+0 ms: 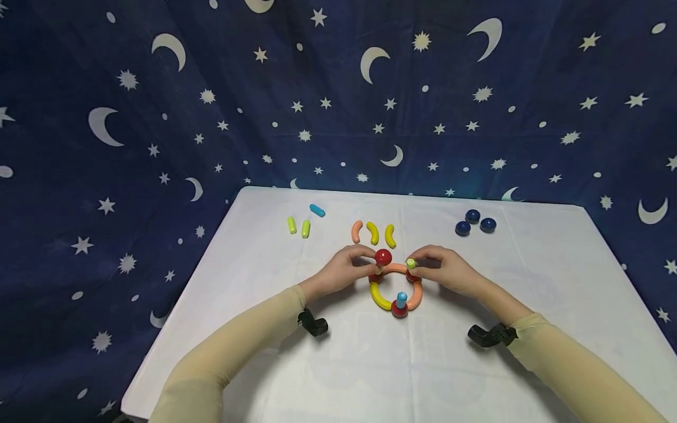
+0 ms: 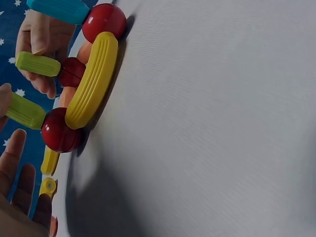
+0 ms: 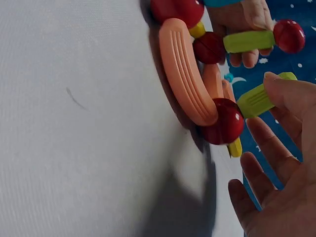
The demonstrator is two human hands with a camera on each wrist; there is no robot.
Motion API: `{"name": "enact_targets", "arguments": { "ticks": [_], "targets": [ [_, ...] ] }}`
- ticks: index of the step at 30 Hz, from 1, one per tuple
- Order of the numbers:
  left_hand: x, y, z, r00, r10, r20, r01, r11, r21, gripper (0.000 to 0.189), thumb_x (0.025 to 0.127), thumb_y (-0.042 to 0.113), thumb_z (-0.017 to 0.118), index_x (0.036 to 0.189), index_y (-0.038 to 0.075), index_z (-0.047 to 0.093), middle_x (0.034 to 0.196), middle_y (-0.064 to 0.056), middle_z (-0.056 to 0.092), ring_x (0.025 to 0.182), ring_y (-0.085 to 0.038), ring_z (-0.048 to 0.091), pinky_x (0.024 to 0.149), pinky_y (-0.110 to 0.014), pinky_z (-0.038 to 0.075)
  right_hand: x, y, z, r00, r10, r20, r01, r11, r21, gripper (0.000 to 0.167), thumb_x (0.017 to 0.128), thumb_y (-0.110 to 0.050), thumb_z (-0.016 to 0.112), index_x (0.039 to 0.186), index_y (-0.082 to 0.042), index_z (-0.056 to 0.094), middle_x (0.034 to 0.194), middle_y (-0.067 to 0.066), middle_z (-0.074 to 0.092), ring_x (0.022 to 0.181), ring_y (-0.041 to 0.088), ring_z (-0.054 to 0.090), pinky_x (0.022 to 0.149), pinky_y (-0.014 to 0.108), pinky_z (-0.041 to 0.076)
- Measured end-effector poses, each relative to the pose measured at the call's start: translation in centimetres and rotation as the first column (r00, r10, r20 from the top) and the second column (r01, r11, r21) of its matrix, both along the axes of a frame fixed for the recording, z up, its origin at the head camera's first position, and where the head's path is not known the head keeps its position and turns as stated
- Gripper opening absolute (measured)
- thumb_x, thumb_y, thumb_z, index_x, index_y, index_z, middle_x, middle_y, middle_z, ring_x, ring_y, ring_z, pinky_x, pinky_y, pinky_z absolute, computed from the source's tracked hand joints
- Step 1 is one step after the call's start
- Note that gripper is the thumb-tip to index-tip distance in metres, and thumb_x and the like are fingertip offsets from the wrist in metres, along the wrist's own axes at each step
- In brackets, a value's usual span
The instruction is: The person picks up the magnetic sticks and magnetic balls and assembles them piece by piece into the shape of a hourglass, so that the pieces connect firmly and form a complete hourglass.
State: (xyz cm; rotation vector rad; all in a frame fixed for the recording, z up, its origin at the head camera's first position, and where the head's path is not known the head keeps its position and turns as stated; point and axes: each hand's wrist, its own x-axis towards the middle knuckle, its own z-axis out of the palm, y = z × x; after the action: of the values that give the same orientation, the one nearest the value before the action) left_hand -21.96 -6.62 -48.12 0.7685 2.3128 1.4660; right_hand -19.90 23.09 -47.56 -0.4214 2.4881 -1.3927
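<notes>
A ring of magnetic toy pieces lies on the table: red balls (image 1: 399, 309) joined by a yellow curved stick (image 1: 378, 296) and orange curved sticks (image 1: 415, 295). A short blue stick (image 1: 401, 299) stands on the front ball. My left hand (image 1: 346, 270) pinches an upright green stick (image 2: 24, 111) on the left ball (image 2: 61, 130); another red ball (image 1: 383, 257) tops that stick. With thumb and fingers, my right hand (image 1: 446, 271) pinches a second green stick (image 3: 264, 95) on the right ball (image 3: 223, 121), its upper end bare.
Behind the ring lie loose curved sticks, an orange one (image 1: 357, 231) and yellow ones (image 1: 389, 235). Green sticks (image 1: 305, 229) and a blue stick (image 1: 317, 210) are back left. Dark blue balls (image 1: 488, 225) sit back right on the white table (image 1: 338, 376). A starry cloth (image 1: 338, 76) hangs behind.
</notes>
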Motion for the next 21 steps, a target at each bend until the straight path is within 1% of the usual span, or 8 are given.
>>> {"name": "enact_targets", "arguments": {
  "ticks": [4,8,12,15,19,21],
  "targets": [
    [-0.1,0.3,0.1,1.000,0.004,-0.001,-0.004,1.000,-0.022,0.023,0.096,0.029,0.074,0.119,0.024,0.074,0.117,0.015,0.069,0.124,-0.016,0.054,0.110,-0.043,0.037,0.0,-0.3,-0.1,1.000,0.002,-0.023,-0.002,1.000,0.013,0.029,0.090,-0.036,0.080,0.113,-0.019,0.074,0.120,0.002,0.067,0.125,0.031,0.056,0.109,0.058,0.039],
    [-0.1,0.7,0.1,1.000,-0.006,-0.005,0.005,1.000,-0.027,0.024,0.096,0.029,0.074,0.119,0.022,0.074,0.117,0.014,0.069,0.124,-0.015,0.057,0.109,-0.042,0.041,0.0,-0.4,-0.3,0.999,0.003,-0.043,-0.002,1.000,0.025,0.029,0.091,-0.037,0.080,0.113,-0.019,0.074,0.121,0.002,0.067,0.125,0.031,0.056,0.108,0.059,0.040],
    [-0.1,0.9,0.1,1.000,-0.014,-0.008,0.014,1.000,-0.018,0.024,0.097,0.029,0.074,0.119,0.021,0.075,0.116,0.014,0.070,0.123,-0.019,0.060,0.107,-0.042,0.043,0.0,-0.6,-0.4,0.998,0.008,-0.058,-0.007,1.000,0.015,0.028,0.091,-0.035,0.079,0.112,-0.018,0.074,0.120,0.003,0.067,0.124,0.033,0.056,0.108,0.059,0.040],
    [-0.2,1.1,0.0,1.000,-0.026,-0.001,0.026,1.000,0.004,0.024,0.097,0.027,0.073,0.119,0.019,0.075,0.116,0.011,0.069,0.122,-0.023,0.061,0.106,-0.041,0.045,0.0,-0.7,-0.4,0.998,0.014,-0.067,-0.013,1.000,0.008,0.026,0.092,-0.034,0.079,0.112,-0.017,0.075,0.118,0.003,0.068,0.123,0.033,0.055,0.108,0.060,0.038],
    [-0.2,1.3,0.0,0.999,-0.037,0.013,0.037,0.999,0.019,0.024,0.098,0.024,0.073,0.120,0.017,0.074,0.117,0.009,0.067,0.120,-0.025,0.062,0.102,-0.037,0.048,-0.1,-0.9,-0.4,0.998,0.006,-0.061,-0.005,1.000,0.020,0.026,0.090,-0.037,0.080,0.110,-0.020,0.075,0.116,0.000,0.069,0.122,0.030,0.055,0.108,0.060,0.037],
    [-0.2,1.4,0.0,0.999,-0.036,0.011,0.035,0.999,0.013,0.024,0.097,0.024,0.073,0.120,0.018,0.074,0.117,0.009,0.067,0.120,-0.023,0.062,0.102,-0.037,0.048,-0.1,-1.0,-0.4,0.998,0.003,-0.056,-0.001,0.999,0.035,0.026,0.090,-0.039,0.080,0.109,-0.022,0.075,0.116,-0.002,0.069,0.122,0.028,0.054,0.108,0.060,0.037]
  ]
}}
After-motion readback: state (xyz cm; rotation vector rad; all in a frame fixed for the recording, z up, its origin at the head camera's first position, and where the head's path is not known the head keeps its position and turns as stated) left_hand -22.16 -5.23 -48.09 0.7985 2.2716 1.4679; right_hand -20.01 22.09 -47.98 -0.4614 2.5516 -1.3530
